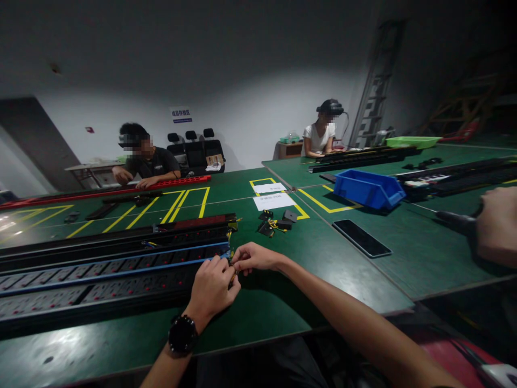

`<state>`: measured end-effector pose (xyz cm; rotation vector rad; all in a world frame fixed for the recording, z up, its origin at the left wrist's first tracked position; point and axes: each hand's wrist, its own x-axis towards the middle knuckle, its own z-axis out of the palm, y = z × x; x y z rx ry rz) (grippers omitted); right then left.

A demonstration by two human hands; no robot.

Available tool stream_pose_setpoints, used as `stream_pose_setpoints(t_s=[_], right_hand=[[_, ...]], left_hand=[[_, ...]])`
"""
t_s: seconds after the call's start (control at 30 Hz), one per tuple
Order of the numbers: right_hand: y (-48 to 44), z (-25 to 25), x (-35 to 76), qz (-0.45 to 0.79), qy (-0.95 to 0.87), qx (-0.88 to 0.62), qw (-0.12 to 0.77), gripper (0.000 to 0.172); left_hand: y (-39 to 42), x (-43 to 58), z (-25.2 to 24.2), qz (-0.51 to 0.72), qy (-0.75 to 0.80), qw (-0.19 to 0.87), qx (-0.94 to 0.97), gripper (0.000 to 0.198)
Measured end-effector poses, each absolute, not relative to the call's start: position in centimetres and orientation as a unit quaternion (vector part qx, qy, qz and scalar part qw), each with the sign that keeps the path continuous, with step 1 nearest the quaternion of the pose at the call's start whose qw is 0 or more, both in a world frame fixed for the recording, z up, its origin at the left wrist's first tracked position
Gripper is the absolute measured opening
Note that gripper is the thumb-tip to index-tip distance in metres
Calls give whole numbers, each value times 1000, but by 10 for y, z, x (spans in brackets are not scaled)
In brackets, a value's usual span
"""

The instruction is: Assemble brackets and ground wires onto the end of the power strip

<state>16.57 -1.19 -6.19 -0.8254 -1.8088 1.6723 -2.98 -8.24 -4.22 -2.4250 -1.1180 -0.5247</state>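
Note:
My left hand (213, 285), a watch (182, 335) on its wrist, is closed at the near end of a long black strip with blue edges (121, 267). Its fingertips almost meet those of my right hand (258, 257), which is pinched at the same end. Whatever lies between the fingers is small and mostly covered; I cannot make it out. Thin yellowish wires stick out at the strip's end, just above my fingers. Red dots and rows of dark modules run along the strip. Further up the table lie small black boxes with yellow wires (278, 223).
A phone (361, 238) and a blue bin (367, 189) are on the green table (323, 269) to the right. At the far right another person's hand (498, 226) holds a dark tool with a thin shaft (456, 220). Two co-workers sit across, by a red rail (177, 181) and black rails.

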Motion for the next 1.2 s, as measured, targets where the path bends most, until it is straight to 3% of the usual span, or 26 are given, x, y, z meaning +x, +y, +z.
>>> stream_pose_setpoints(t_s=[0.13,0.4,0.8,1.0,1.2], right_hand=[[-12,-63,168,623,-673,-289,275,55],[-10,-65,169,606,-693,-278,274,55],[-15,-65,161,612,-647,-341,300,40],[-12,-69,159,596,-659,-343,305,26],[-13,-69,161,592,-664,-337,308,25]], left_hand=[[-82,-30,-41,-183,-390,207,-878,13],[-83,-29,-39,-172,-386,208,-882,15],[-86,-25,-36,-175,-438,209,-857,12],[-88,-24,-32,-174,-471,214,-838,21],[-88,-24,-33,-184,-474,213,-834,19]])
